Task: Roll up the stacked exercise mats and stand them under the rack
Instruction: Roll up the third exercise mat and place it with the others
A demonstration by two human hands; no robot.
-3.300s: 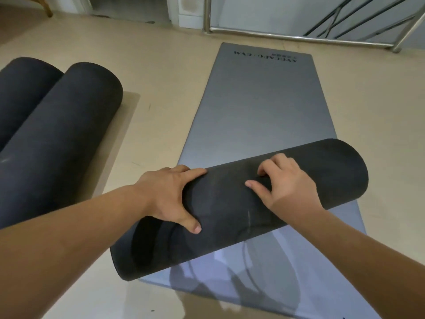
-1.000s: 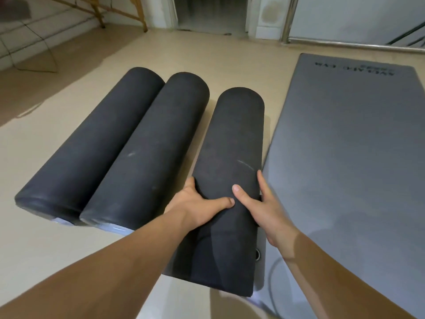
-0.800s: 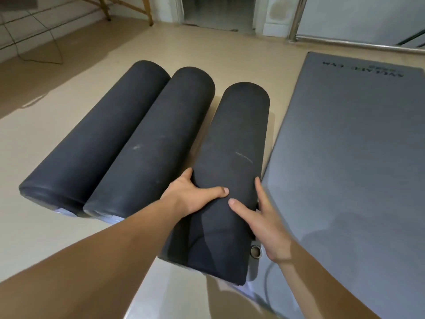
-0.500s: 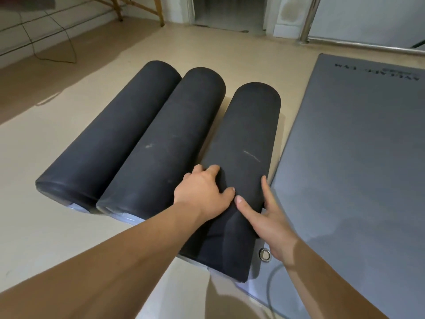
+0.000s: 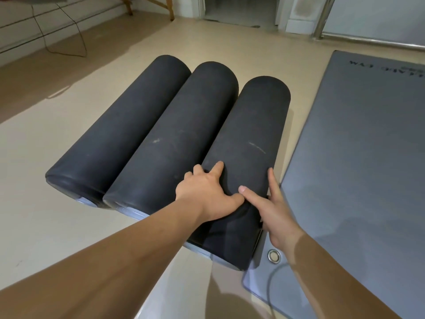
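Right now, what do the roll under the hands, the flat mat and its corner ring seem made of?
Roll: likely foam or rubber; matte charcoal, faintly scuffed, no glare. Flat mat: probably coated foam; smooth grey face with soft sheen. Ring: apparently metal; bright silvery rim.

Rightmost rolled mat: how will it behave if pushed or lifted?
The rightmost rolled mat, a cylinder lying on its side, would probably roll rightward; the middle roll touching it blocks the left. No strap shows, so it may unroll once the left hand and right hand release. Foam-like, so likely light.
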